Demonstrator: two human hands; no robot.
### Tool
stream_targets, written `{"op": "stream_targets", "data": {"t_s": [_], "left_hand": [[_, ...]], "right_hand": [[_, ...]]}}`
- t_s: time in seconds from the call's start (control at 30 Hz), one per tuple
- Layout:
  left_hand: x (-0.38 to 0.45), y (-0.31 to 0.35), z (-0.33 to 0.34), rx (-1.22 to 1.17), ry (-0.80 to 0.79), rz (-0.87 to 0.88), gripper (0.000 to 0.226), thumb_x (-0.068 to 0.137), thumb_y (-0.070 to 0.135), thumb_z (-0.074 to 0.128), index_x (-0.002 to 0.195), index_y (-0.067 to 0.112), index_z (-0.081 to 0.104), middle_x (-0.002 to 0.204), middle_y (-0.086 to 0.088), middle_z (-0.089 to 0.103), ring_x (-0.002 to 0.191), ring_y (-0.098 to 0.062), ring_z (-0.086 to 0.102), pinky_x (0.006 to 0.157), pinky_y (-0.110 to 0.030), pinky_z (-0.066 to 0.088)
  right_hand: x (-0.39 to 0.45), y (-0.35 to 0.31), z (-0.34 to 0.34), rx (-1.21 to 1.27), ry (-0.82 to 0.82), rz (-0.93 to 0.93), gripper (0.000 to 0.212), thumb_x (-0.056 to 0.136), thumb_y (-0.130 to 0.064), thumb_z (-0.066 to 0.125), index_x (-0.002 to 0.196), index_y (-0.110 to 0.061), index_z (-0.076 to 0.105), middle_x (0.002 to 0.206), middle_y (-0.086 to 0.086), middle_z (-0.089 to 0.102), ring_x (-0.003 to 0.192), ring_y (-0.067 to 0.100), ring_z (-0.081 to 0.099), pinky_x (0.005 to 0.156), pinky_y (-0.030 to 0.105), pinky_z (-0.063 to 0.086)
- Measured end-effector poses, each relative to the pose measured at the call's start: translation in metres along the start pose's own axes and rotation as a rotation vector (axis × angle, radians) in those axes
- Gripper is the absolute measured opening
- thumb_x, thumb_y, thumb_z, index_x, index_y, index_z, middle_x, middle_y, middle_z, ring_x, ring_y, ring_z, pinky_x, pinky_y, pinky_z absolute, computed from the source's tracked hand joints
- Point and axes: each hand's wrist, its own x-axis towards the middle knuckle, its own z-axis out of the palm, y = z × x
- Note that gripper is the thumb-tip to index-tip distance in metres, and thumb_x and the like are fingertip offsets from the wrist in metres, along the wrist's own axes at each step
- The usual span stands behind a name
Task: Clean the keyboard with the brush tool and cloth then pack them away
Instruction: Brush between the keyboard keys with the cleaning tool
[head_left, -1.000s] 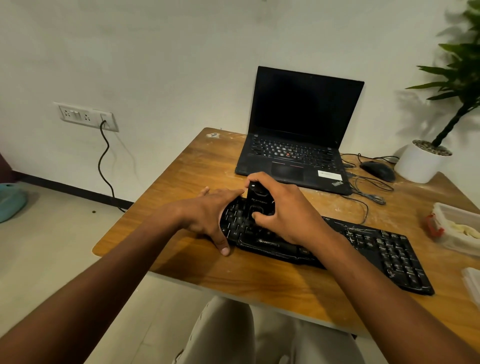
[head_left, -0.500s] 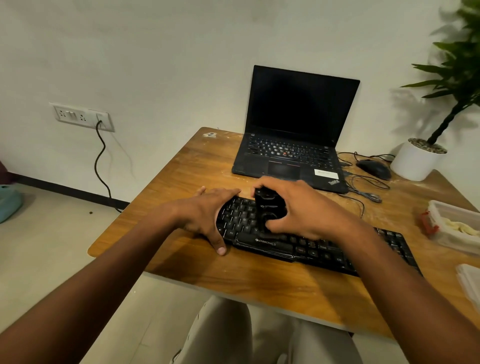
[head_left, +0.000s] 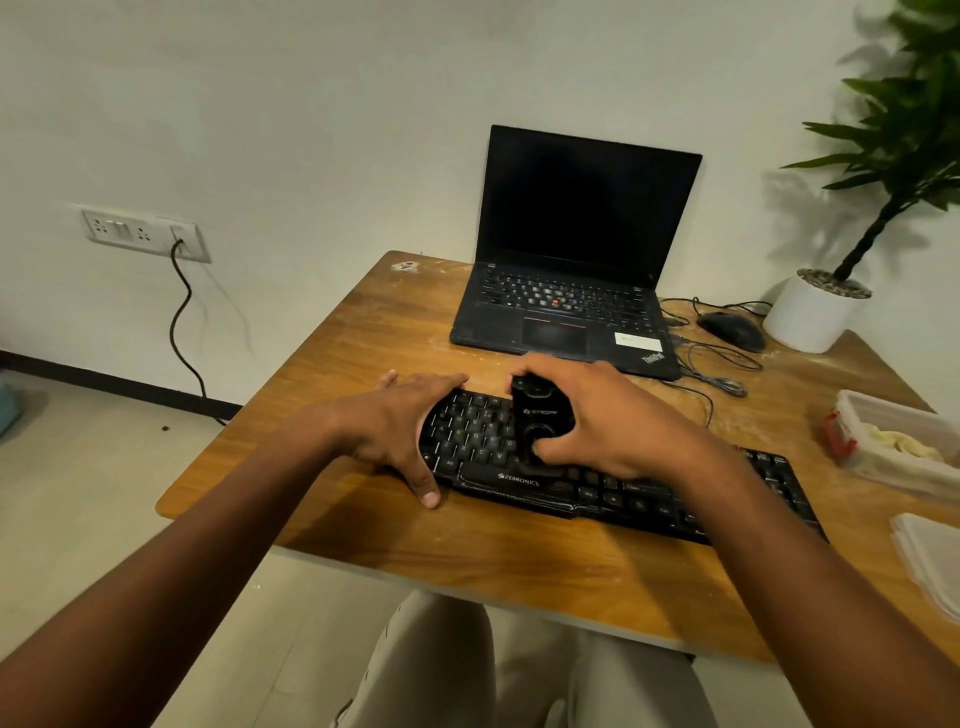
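Keyboard (head_left: 613, 478) lies along the surface's near edge, long axis running left to right. Our right hand (head_left: 608, 421) grips the brush tool (head_left: 540, 415) over its left half; our left hand (head_left: 400, 426), fingers straight, steadies the left end.

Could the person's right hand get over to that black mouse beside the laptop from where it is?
Probably yes. The mouse sits uncovered on the table, with only loose cables nearby. But the right hand grips the brush tool on the keyboard, so it isn't free.
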Motion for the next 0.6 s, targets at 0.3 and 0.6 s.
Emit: {"op": "stream_targets", "data": {"t_s": [0.3,0.6], "left_hand": [[-0.001,0.000,0.000,-0.016,0.002,0.001,0.148,0.058,0.054,0.096,0.165,0.031,-0.002,0.171,0.002,0.015,0.158,-0.019,0.006,0.120,-0.046,-0.020],[-0.002,0.003,0.000,-0.013,0.002,-0.013,0.147,0.058,0.053,0.096,0.165,0.032,-0.004,0.173,0.002,0.011,0.158,-0.019,0.003,0.118,-0.041,-0.021]], "right_hand": [[-0.003,0.000,0.021,0.119,0.031,-0.019,0.062,0.082,-0.018,0.085,0.119,-0.053,0.049,0.109,-0.012,0.066,0.096,0.006,0.064,0.078,0.030,0.061],[-0.016,0.002,0.012,0.175,0.115,-0.006,0.061,0.085,-0.017,0.084,0.125,-0.048,0.050,0.110,-0.015,0.063,0.094,0.008,0.065,0.070,0.027,0.063]]}}
